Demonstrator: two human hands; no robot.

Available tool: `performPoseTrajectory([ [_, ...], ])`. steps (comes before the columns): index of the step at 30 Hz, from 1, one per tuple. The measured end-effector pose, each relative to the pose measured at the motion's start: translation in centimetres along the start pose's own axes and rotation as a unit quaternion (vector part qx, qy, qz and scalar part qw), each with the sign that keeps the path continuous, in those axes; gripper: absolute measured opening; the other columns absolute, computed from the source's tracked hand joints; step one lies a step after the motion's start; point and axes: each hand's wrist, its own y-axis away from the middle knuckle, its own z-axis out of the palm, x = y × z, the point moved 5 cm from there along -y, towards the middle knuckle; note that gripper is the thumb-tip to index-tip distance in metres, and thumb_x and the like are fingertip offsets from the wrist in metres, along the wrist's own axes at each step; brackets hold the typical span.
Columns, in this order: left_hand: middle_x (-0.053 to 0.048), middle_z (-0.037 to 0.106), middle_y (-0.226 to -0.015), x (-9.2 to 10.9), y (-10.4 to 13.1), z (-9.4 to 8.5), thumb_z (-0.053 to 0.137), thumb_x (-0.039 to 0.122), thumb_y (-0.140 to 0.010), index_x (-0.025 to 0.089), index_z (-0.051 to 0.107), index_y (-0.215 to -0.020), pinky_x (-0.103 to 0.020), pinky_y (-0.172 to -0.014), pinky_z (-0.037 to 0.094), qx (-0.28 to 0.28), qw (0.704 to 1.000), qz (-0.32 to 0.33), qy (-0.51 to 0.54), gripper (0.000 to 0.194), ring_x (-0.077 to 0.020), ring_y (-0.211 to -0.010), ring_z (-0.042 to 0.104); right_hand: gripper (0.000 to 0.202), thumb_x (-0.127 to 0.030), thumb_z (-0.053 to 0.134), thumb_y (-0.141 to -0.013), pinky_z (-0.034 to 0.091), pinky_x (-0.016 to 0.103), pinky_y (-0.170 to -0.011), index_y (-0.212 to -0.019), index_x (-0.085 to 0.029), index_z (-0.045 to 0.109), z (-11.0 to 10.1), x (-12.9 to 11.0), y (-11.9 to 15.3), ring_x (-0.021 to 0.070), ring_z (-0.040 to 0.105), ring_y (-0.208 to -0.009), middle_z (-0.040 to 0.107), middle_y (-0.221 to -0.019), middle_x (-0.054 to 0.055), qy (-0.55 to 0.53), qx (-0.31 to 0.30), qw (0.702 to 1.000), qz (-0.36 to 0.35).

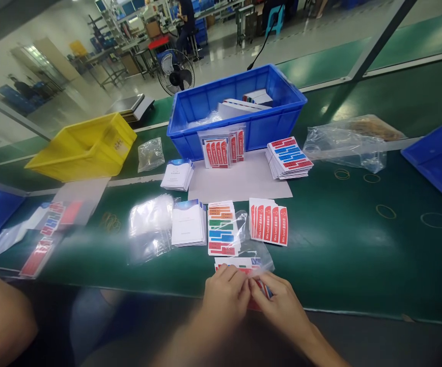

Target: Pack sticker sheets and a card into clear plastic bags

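At the table's front edge my left hand (pixel 225 291) and my right hand (pixel 280 298) meet, fingers closed in a pinch. Between them is a clear plastic bag (pixel 264 255), its top spreading away from me. Printed label sheets in red, blue and white (pixel 230 262) show under and around my fingers; whether all of them are inside the bag I cannot tell. Just beyond lie a stack of multicoloured label sheets (pixel 221 237), a fan of red label sheets (pixel 272 224), a stack of white booklets (pixel 187 224) and a pile of empty clear bags (pixel 150 224).
Behind stands a blue bin (pixel 236 125) with filled bags leaning on it. Nearby are a smaller booklet stack (pixel 177 176), a red-and-blue label stack (pixel 289 158), a yellow bin (pixel 85 148), a plastic bag (pixel 347 142) and rubber bands (pixel 386 211). Another person's arm (pixel 3 316) is at left.
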Motion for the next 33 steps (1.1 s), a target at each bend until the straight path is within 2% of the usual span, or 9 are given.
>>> performPoseTrajectory([
  [6,-0.002,0.057,-0.062,-0.7,-0.1,-2.1,0.050,0.011,-0.082,0.020,0.051,-0.062,-0.029,-0.056,0.039,0.088,0.995,-0.024,-0.047,0.023,-0.0163,-0.063,0.051,0.024,-0.025,0.043,-0.095,0.050,0.024,-0.067,-0.081,-0.020,0.062,0.3,0.1,0.1,0.0169,0.065,-0.071,0.068,-0.077,0.002,-0.020,-0.025,0.999,0.006],
  [8,-0.001,0.057,-0.063,-0.4,0.0,-2.5,0.052,0.009,-0.079,0.020,0.050,-0.061,-0.029,-0.055,0.038,0.072,0.996,-0.009,-0.055,0.021,-0.0159,-0.063,0.050,0.020,-0.026,0.046,-0.094,0.050,0.023,-0.066,-0.081,-0.021,0.061,-0.3,0.0,0.2,0.0159,0.064,-0.069,0.067,-0.076,0.001,-0.013,-0.012,1.000,-0.004],
  [12,-0.001,0.062,-0.074,1.0,0.5,-2.0,0.057,0.010,-0.074,0.020,0.056,-0.070,-0.028,-0.055,0.042,-0.014,0.998,0.053,-0.034,0.011,-0.0168,-0.070,0.056,0.016,-0.025,0.049,-0.092,0.047,0.022,-0.064,-0.079,-0.021,0.059,-2.1,-0.6,0.1,0.0141,0.061,-0.064,0.065,-0.072,-0.001,0.021,0.030,0.999,-0.023],
  [15,-0.002,0.063,-0.079,1.6,0.5,-1.4,0.057,0.011,-0.073,0.020,0.058,-0.075,-0.028,-0.058,0.046,-0.062,0.996,0.059,-0.004,0.009,-0.0182,-0.074,0.059,0.020,-0.024,0.046,-0.094,0.046,0.021,-0.063,-0.079,-0.022,0.060,-2.6,-1.0,-0.2,0.0129,0.060,-0.062,0.064,-0.071,-0.002,0.022,0.016,0.999,-0.027],
  [22,-0.002,0.056,-0.072,1.1,-0.5,-1.6,0.046,0.009,-0.080,0.019,0.047,-0.069,-0.026,-0.054,0.041,-0.048,0.997,0.021,0.063,0.015,-0.0132,-0.061,0.054,0.025,-0.024,0.043,-0.096,0.045,0.021,-0.061,-0.076,-0.021,0.059,-2.1,-0.7,-0.1,0.0119,0.060,-0.062,0.064,-0.070,-0.002,0.016,-0.013,1.000,-0.014],
  [27,0.000,0.048,-0.066,-1.0,-0.4,-4.6,0.044,0.008,-0.082,0.020,0.041,-0.064,-0.023,-0.051,0.038,0.042,0.993,-0.049,0.103,0.022,-0.0108,-0.057,0.048,0.021,-0.028,0.048,-0.095,0.049,0.022,-0.064,-0.080,-0.022,0.062,-2.8,1.0,1.3,0.0149,0.065,-0.068,0.068,-0.073,0.000,0.015,0.017,1.000,-0.001],
  [29,0.001,0.049,-0.067,-2.0,0.1,-6.4,0.046,0.006,-0.082,0.020,0.042,-0.065,-0.021,-0.052,0.039,0.072,0.989,-0.072,0.110,0.022,-0.0101,-0.059,0.048,0.016,-0.030,0.051,-0.094,0.054,0.023,-0.070,-0.099,-0.023,0.064,-3.2,2.1,2.5,0.0184,0.071,-0.078,0.073,-0.086,0.003,-0.002,0.052,0.999,0.013],
  [30,0.001,0.050,-0.069,-2.5,0.5,-7.6,0.047,0.006,-0.082,0.020,0.043,-0.066,-0.021,-0.054,0.040,0.092,0.986,-0.083,0.110,0.022,-0.0100,-0.061,0.050,0.024,-0.030,0.052,-0.093,0.056,0.025,-0.072,-0.114,-0.023,0.061,-3.5,2.8,3.1,0.0198,0.072,-0.082,0.075,-0.091,0.004,-0.010,0.080,0.997,0.020],
  [33,0.001,0.056,-0.077,-3.9,2.5,-11.8,0.053,0.007,-0.083,0.019,0.051,-0.069,-0.021,-0.062,0.043,0.193,0.972,-0.115,0.073,0.019,-0.0101,-0.070,0.055,0.066,-0.027,0.053,-0.093,0.059,0.030,-0.077,-0.151,-0.023,0.021,-4.2,4.9,5.0,0.0217,0.075,-0.081,0.078,-0.092,0.004,-0.045,0.176,0.983,0.012],
])
